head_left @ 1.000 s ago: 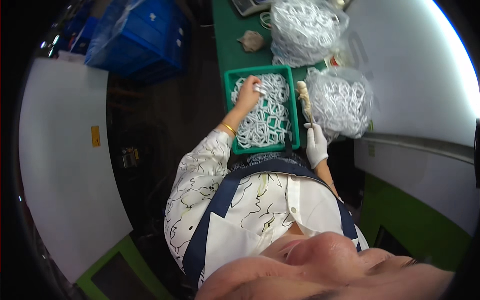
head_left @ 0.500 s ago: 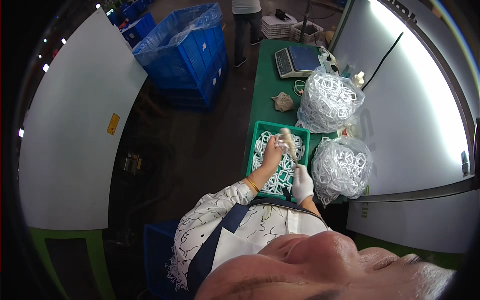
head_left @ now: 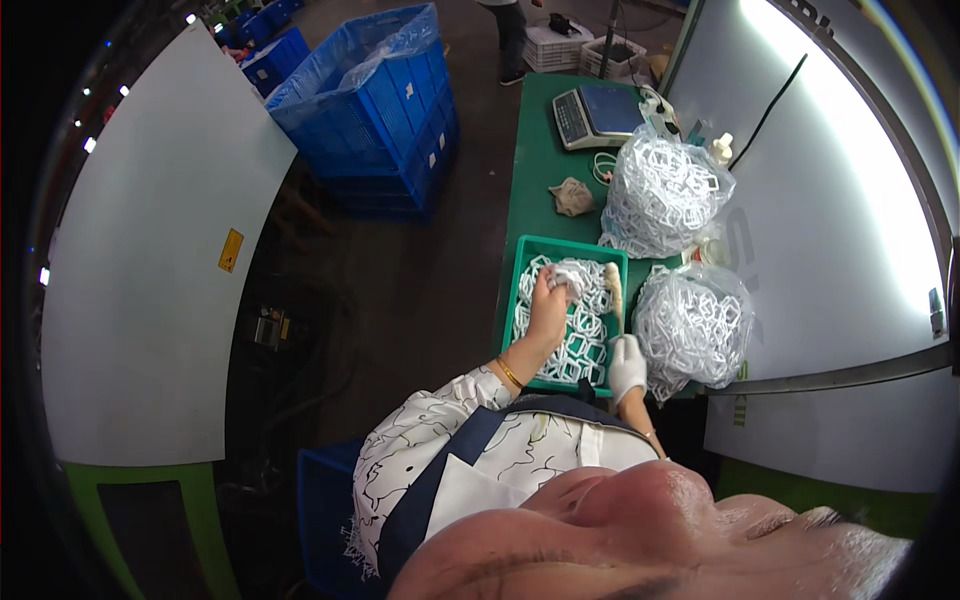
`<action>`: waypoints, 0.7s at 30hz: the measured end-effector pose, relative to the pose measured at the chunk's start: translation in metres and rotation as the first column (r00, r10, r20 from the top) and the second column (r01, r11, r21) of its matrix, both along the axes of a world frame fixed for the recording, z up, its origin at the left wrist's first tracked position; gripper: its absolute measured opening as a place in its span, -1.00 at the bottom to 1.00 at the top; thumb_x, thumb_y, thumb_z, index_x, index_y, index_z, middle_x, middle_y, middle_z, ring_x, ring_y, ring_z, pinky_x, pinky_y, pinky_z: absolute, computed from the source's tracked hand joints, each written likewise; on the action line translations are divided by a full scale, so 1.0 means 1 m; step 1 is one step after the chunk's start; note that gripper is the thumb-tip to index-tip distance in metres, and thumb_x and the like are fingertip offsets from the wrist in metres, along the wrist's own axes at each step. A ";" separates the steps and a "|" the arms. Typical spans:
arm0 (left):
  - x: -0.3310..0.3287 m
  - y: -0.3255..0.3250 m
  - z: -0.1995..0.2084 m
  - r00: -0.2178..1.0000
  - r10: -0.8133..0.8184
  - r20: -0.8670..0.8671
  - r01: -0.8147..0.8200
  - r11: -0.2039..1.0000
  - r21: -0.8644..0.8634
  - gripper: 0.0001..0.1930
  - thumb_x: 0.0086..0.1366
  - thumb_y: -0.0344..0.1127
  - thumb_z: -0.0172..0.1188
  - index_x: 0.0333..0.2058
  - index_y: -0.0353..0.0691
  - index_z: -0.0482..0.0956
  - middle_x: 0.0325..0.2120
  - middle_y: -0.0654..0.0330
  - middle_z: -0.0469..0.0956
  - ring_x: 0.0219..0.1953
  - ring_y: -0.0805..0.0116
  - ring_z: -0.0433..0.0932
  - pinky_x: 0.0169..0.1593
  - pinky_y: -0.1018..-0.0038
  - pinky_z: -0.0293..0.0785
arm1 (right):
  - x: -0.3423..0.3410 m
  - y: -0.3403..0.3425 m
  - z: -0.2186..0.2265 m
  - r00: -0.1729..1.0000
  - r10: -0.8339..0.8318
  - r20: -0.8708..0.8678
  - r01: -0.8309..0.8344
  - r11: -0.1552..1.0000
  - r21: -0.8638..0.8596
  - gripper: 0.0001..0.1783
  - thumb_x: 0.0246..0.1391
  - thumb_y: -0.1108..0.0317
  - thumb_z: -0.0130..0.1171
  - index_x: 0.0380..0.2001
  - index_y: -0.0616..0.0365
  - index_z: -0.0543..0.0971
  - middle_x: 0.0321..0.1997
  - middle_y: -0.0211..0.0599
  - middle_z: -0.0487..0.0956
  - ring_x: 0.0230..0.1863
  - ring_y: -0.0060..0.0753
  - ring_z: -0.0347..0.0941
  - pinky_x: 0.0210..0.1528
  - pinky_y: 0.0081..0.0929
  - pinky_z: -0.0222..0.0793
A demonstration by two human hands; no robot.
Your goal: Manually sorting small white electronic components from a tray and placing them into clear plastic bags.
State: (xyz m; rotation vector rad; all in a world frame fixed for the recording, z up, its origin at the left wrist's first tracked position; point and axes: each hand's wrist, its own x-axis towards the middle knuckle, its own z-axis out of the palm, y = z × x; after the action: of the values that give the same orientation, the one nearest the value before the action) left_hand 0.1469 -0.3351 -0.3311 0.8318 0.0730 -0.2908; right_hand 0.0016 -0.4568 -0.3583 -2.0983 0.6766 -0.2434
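A green plastic tray (head_left: pixel 570 246) full of white plastic links (head_left: pixel 575 345) lies in front of me on the table. My left hand (head_left: pixel 546 318), bare with a gold bracelet at the wrist, is closed around a small bunch of white links (head_left: pixel 568 276) above the tray. My right hand (head_left: pixel 627 368), in a white glove, grips a thin stick with a pale, fuzzy, brush-like head (head_left: pixel 614 284). That stick lies along the tray's right side, apart from the bunch. The gloved fingers are wrapped around its lower end.
Two clear plastic bags (head_left: pixel 668 195) of white links stand right of the tray. Farther along the green table (head_left: pixel 540 185) are a crumpled tan cloth (head_left: pixel 572 197) and a weighing scale (head_left: pixel 598 116). Blue crates (head_left: pixel 370 130) stand on the floor to the left; a person (head_left: pixel 510 40) is beyond.
My right hand has moved right, taking the brush-like stick away from the links in my left hand to the tray's right side. The person beyond has shifted to the right.
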 end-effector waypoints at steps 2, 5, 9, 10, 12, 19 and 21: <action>0.008 -0.001 0.000 0.999 0.047 0.007 -0.047 0.999 0.016 -0.80 0.38 -0.54 -0.08 -0.06 -0.20 0.37 -0.15 0.21 0.48 -0.12 0.42 0.52 -0.02 0.47 0.47 | 0.001 0.006 0.027 0.999 -0.014 0.042 0.015 0.999 -0.035 -0.75 0.36 0.18 -0.14 -0.14 0.05 0.47 -0.31 0.07 0.58 -0.24 0.25 0.50 -0.24 0.00 0.37; 0.003 -0.008 0.005 0.998 -0.054 0.026 0.054 0.998 -0.026 -0.70 0.34 -0.61 -0.15 -0.01 -0.17 0.37 -0.15 0.23 0.47 -0.13 0.46 0.50 -0.02 0.49 0.47 | 0.012 0.028 0.052 0.983 0.129 0.131 -0.105 0.979 -0.176 -0.80 0.32 0.25 -0.05 -0.09 0.03 0.46 -0.26 0.02 0.58 -0.22 0.22 0.50 -0.25 -0.04 0.39; -0.008 -0.016 0.020 0.991 -0.089 -0.099 0.086 0.996 -0.035 -0.59 0.29 -0.61 -0.16 0.08 -0.16 0.32 -0.13 0.24 0.48 -0.18 0.47 0.51 -0.12 0.51 0.47 | 0.012 0.004 0.019 0.986 0.081 0.145 -0.073 0.996 -0.059 -0.81 0.31 0.27 -0.03 -0.13 0.08 0.49 -0.28 0.00 0.58 -0.28 0.04 0.53 -0.22 -0.20 0.41; -0.007 -0.011 0.008 0.993 -0.116 -0.038 0.117 0.993 0.029 -0.57 0.26 -0.60 -0.16 0.09 -0.15 0.32 -0.11 0.21 0.49 -0.15 0.46 0.52 -0.10 0.51 0.47 | 0.010 -0.006 0.013 0.986 -0.006 0.168 -0.001 0.999 0.039 -0.80 0.31 0.26 -0.02 -0.15 0.12 0.50 -0.31 -0.03 0.58 -0.32 -0.08 0.53 -0.21 -0.25 0.41; -0.005 -0.015 -0.004 0.992 -0.129 -0.003 0.129 0.991 0.037 -0.55 0.24 -0.60 -0.17 0.10 -0.16 0.32 -0.11 0.20 0.50 -0.11 0.43 0.53 -0.05 0.49 0.48 | 0.004 -0.019 0.012 0.953 -0.084 0.292 0.075 0.996 0.042 -0.77 0.32 0.27 -0.03 -0.20 0.19 0.52 -0.35 -0.14 0.58 -0.34 -0.29 0.48 -0.20 -0.32 0.39; -0.058 -0.030 0.011 0.940 -0.342 0.014 0.339 0.935 0.108 -0.63 0.21 -0.64 -0.18 -0.03 -0.23 0.38 -0.19 0.23 0.49 -0.10 0.44 0.49 0.03 0.49 0.42 | 0.028 0.006 0.034 0.915 0.014 0.404 -0.212 0.867 0.450 -0.62 0.18 0.52 0.09 0.07 0.30 0.40 -0.06 -0.34 0.52 -0.09 -0.59 0.45 0.01 -0.64 0.34; -0.066 -0.027 0.014 0.946 -0.323 -0.007 0.319 0.930 0.180 -0.68 0.25 -0.61 -0.14 -0.04 -0.23 0.39 -0.19 0.24 0.49 -0.11 0.46 0.47 0.05 0.52 0.38 | 0.027 0.004 0.028 0.937 -0.011 0.348 -0.178 0.843 0.507 -0.64 0.19 0.53 0.06 0.06 0.30 0.40 -0.05 -0.33 0.53 -0.08 -0.57 0.46 0.03 -0.63 0.35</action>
State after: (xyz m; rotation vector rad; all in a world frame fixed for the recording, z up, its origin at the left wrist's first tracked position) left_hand 0.0807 -0.3617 -0.3168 1.0268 -0.0613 -0.5903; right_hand 0.0281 -0.4523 -0.3304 -1.4935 0.3805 -0.3174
